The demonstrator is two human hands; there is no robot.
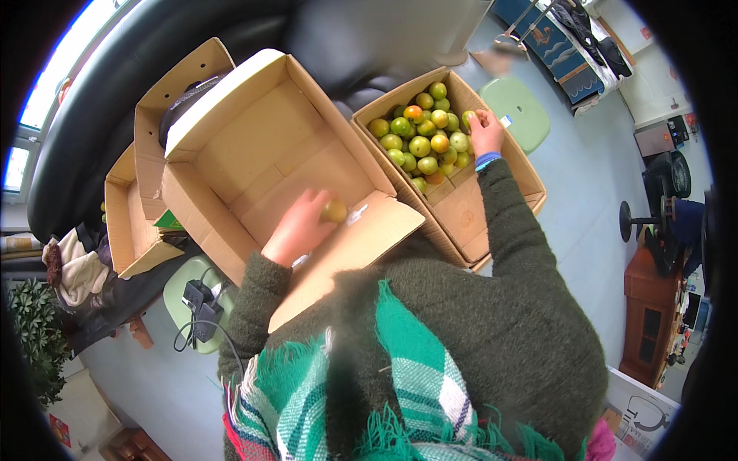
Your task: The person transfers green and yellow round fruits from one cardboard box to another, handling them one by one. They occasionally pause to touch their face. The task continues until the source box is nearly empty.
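My left hand (302, 225) holds a yellowish-green tomato (334, 211), slightly blurred, over the near part of a cardboard box (271, 138). One flap (369, 236) of this box folds out toward my body. To the right, my right hand (487, 135) reaches into a second cardboard box (461, 213) and grips a green tomato (468, 119) with thumb and fingers at its right wall. Beside that hand lies a heap of tomatoes (420, 146), mostly green, some turning orange. They fill the far part of the second box, and its brown bottom shows at the near end.
Both boxes rest against a black leather sofa (242, 34). More cardboard boxes (131, 213) stand at the left. A green stool (199, 276) carries power adapters with a cable near my left sleeve. Another green stool (516, 112) is beyond the right box.
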